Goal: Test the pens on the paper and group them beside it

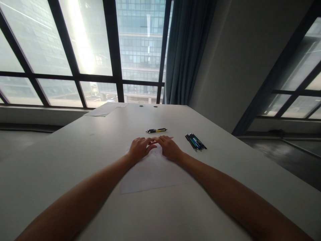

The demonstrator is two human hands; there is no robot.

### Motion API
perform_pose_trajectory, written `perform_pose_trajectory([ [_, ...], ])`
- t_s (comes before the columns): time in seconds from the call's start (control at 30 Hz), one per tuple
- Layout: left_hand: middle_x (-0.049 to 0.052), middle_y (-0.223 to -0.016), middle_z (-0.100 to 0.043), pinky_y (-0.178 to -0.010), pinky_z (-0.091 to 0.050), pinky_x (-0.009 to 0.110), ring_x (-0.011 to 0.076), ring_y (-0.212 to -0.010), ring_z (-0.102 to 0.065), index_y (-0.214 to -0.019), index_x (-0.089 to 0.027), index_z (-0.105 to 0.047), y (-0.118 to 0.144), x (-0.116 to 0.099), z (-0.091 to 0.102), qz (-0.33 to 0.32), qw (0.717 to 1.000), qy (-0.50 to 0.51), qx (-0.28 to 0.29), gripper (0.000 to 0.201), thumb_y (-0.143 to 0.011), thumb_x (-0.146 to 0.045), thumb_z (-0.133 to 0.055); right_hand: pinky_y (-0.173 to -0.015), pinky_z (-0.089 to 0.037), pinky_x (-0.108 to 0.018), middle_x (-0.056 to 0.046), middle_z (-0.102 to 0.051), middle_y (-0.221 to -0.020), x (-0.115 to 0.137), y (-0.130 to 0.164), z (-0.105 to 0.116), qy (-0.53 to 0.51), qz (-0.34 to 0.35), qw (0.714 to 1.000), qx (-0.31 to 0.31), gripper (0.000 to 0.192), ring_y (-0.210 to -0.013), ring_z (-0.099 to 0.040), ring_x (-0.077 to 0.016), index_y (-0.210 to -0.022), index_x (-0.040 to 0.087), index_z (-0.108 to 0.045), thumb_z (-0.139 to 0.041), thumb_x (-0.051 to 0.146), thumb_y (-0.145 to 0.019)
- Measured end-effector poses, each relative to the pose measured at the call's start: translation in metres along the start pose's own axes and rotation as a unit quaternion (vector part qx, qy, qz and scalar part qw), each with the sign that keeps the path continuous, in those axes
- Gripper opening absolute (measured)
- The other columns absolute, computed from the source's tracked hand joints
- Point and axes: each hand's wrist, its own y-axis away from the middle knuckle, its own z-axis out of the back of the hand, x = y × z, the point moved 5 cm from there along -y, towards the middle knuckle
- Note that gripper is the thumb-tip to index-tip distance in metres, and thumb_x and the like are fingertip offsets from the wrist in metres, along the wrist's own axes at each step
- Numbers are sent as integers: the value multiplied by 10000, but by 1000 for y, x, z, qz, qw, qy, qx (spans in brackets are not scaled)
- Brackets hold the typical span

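Both my hands rest at the far end of a white sheet of paper [152, 174] lying on the white table [75, 150]. My left hand [139, 148] has its fingers curled, and its fingertips meet those of my right hand [169, 148]. A thin pink pen [171, 137] lies under my right fingers, its tip sticking out to the right. Both hands seem to pinch it where they meet. Just beyond my fingers lies a black and yellow pen [156, 130].
A bundle of several dark pens [195, 142] lies to the right of my right hand. More sheets of paper [105, 109] sit at the table's far left edge by the windows. A curtain [185, 50] hangs at the far corner.
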Motion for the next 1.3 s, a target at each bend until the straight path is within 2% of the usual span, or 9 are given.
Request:
perform_pose_trajectory([
  [0.07, 37, -804, -710, -699, -456, 276, 169, -731, -644, -961, -212, -639, 1, 5, 3, 59, 998, -16, -4, 331, -958, -463, -423, -811, -381, -370, -109, -596, -990, 0, 1, 4, 2, -17, 1000, -21, 356, -925, -504, -242, -1160, 155, -573, -431, 62, -848],
  [0.13, 41, -769, -694, -664, -447, 274, 172, -710, -634, -888, -210, -643, 1, 8, 3, 101, 994, -40, 16, 348, -980, -397, -364, -769, -356, -367, -100, -589, -909, -2, 2, 9, 17, -25, 999, -41, 175, -854, -496, -236, -976, 155, -619, -492, 247, -898],
  [0.23, 52, -751, -672, -653, -444, 288, 185, -718, -621, -815, -206, -634, -1, 6, 1, 91, 992, -60, 57, 362, -980, -326, -334, -711, -316, -353, -73, -557, -754, -3, 3, 13, 39, -27, 998, -52, 354, -742, -467, -210, -691, 173, -559, -556, 483, -861],
  [0.33, 59, -740, -654, -658, -450, 296, 190, -729, -606, -800, -201, -625, -2, 2, 0, 60, 994, -66, 70, 350, -973, -312, -343, -688, -287, -342, -47, -517, -660, 1, 2, 13, 41, -17, 998, -52, 388, -683, -438, -187, -596, 187, -495, -551, 481, -843],
  [0.43, 57, -737, -650, -662, -454, 293, 187, -744, -600, -804, -198, -621, -2, 1, 0, 55, 994, -65, 73, 340, -971, -305, -345, -681, -274, -338, -30, -491, -622, 7, 1, 13, 23, 6, 998, -52, 338, -653, -419, -175, -579, 192, -480, -532, 414, -828],
  [0.57, 59, -753, -655, -663, -453, 300, 193, -750, -598, -811, -200, -619, -2, 1, -1, 54, 994, -61, 71, 336, -973, -303, -343, -674, -271, -331, -27, -495, -645, 11, 2, 14, 0, 34, 998, -51, 342, -655, -419, -173, -618, 193, -483, -520, 448, -842],
  [0.73, 58, -767, -663, -661, -445, 289, 193, -776, -605, -823, -201, -620, -2, 1, -1, 58, 993, -70, 79, 323, -973, -304, -354, -674, -268, -331, -25, -491, -636, 10, 2, 16, 12, 33, 998, -53, 321, -644, -410, -171, -616, 193, -477, -515, 415, -845],
  [1.17, 57, -790, -678, -665, -440, 292, 193, -797, -612, -839, -193, -617, -2, 0, -2, 49, 993, -80, 78, 333, -982, -300, -336, -680, -310, -318, -43, -530, -732, 9, 4, 13, -13, 60, 997, -55, 434, -663, -441, -168, -700, 182, -539, -558, 591, -840],
  [1.3, 50, -827, -689, -686, -445, 293, 194, -836, -609, -833, -188, -617, -2, 0, -4, 44, 993, -73, 86, 329, -981, -296, -344, -659, -341, -310, -53, -548, -700, -1, 4, 19, -29, 20, 995, -88, 469, -622, -448, -151, -583, 186, -499, -407, 444, -964],
])
